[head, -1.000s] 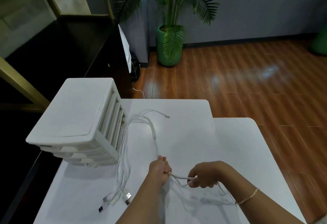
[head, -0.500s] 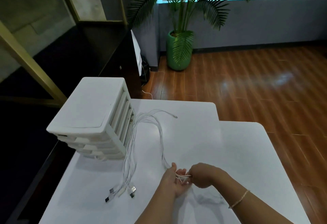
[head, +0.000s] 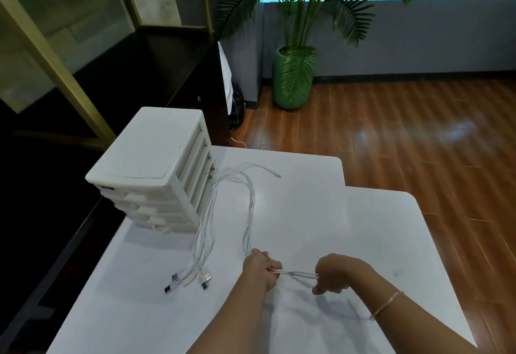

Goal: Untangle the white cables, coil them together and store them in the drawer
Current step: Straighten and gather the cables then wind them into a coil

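Two hands — left hand (head: 261, 270) and right hand (head: 333, 274) — each grip the white cables (head: 248, 214), stretched between them above the table (head: 363, 228); four USB plugs (head: 190, 279) lie beside one drawer unit (head: 156, 169).

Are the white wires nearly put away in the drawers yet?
Not yet. The cables already lie side by side, plugs together. The left hand and right hand grip one end, ready to coil. Coiling remains, and the drawer unit looks closed.
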A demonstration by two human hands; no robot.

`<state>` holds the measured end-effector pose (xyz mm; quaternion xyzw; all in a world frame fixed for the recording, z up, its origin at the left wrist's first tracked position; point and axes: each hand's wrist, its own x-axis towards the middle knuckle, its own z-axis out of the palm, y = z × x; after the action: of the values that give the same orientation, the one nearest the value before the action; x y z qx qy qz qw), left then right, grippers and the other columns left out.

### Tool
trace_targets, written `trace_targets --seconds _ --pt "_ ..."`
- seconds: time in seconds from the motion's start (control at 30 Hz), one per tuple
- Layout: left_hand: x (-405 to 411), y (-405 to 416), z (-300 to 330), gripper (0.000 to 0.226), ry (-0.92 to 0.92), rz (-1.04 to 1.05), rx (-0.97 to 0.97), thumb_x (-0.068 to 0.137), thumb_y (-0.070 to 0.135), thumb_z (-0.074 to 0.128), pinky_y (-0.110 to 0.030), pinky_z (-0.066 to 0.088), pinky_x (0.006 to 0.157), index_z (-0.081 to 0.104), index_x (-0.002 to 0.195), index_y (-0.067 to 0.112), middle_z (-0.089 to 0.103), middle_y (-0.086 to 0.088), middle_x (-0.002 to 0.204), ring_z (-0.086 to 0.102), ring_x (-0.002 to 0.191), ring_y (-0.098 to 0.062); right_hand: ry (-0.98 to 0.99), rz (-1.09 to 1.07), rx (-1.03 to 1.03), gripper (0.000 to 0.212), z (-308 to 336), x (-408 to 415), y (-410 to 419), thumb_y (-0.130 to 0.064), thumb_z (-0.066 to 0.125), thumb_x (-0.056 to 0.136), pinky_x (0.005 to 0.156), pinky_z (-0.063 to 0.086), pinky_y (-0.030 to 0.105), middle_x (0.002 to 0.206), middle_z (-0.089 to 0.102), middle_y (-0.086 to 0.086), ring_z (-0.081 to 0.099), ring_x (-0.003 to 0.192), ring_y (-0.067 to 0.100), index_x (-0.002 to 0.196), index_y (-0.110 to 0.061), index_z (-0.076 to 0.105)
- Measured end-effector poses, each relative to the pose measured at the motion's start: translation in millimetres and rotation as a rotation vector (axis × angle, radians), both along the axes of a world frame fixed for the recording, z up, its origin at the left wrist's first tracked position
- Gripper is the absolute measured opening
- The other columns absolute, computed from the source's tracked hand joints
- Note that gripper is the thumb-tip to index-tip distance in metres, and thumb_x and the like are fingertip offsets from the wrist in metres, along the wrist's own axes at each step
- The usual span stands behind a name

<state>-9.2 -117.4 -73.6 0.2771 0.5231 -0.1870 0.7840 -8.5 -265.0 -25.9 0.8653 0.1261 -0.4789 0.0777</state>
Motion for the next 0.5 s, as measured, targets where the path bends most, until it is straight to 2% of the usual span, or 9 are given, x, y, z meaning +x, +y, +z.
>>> trace_targets --seconds 0.1,0.17,0.23,0.27,0.3,0.4,0.5 --pt "-5 3 -4 0.037 -0.012 -0.005 0.019 0.103 0.014 0.022 -0.002 0.017 0.031 0.033 0.068 0.007 0.020 0.000 0.026 0.013 0.016 -0.008 -0.005 0.035 -0.093 0.044 0 0 -15 -0.036 0.054 0.092 0.079 0.039 0.030 0.058 0.046 -0.003 0.048 0.061 0.015 0.056 -0.013 0.044" --pt "-8 3 -9 0.038 -0.012 -0.019 0.056 0.103 0.015 0.023 -0.003 0.015 0.031 0.034 0.068 0.007 0.021 0.001 0.027 0.014 0.017 -0.008 -0.058 0.051 -0.162 0.034 1 1 -25 -0.036 0.056 0.091 0.094 0.035 0.038 0.068 0.051 -0.005 0.052 0.084 0.018 0.065 -0.014 0.049" --pt "-11 3 -13 0.039 -0.010 -0.054 0.116 0.103 0.018 0.025 -0.004 0.014 0.030 0.036 0.068 0.006 0.024 -0.001 0.037 0.014 0.018 -0.007 -0.160 0.061 -0.184 0.018 1 6 -33 -0.031 0.054 0.092 0.101 0.029 0.042 0.099 0.061 -0.003 0.054 0.106 0.020 0.093 -0.014 0.061" --pt "-13 4 -14 0.040 -0.013 -0.070 0.147 0.104 0.019 0.026 -0.004 0.013 0.030 0.037 0.068 0.006 0.024 -0.002 0.041 0.015 0.018 -0.006 -0.225 0.057 -0.186 0.021 0 8 -35 -0.027 0.051 0.092 0.102 0.027 0.042 0.113 0.061 -0.002 0.054 0.112 0.020 0.107 -0.015 0.060" --pt "-14 3 -14 0.041 -0.019 -0.082 0.172 0.104 0.020 0.026 -0.004 0.013 0.030 0.037 0.068 0.006 0.024 -0.002 0.041 0.015 0.018 -0.006 -0.285 0.055 -0.174 0.023 0 11 -36 -0.024 0.049 0.093 0.102 0.026 0.041 0.118 0.060 0.000 0.054 0.114 0.021 0.113 -0.016 0.059" --pt "-20 4 -16 0.042 -0.034 -0.101 0.213 0.104 0.022 0.026 -0.004 0.012 0.030 0.037 0.068 0.006 0.024 0.002 0.029 0.015 0.018 -0.006 -0.370 0.044 -0.092 0.024 -3 20 -35 -0.025 0.045 0.095 0.104 0.026 0.041 0.117 0.061 0.002 0.055 0.112 0.022 0.113 -0.015 0.058" --pt "-25 6 -18 0.043 -0.035 -0.109 0.234 0.104 0.026 0.026 -0.006 0.012 0.030 0.036 0.067 0.007 0.025 0.004 0.026 0.016 0.018 -0.006 -0.311 0.033 0.098 0.027 -4 27 -33 -0.021 0.041 0.098 0.095 0.039 0.032 0.122 0.059 0.006 0.053 0.114 0.024 0.116 -0.009 0.057"
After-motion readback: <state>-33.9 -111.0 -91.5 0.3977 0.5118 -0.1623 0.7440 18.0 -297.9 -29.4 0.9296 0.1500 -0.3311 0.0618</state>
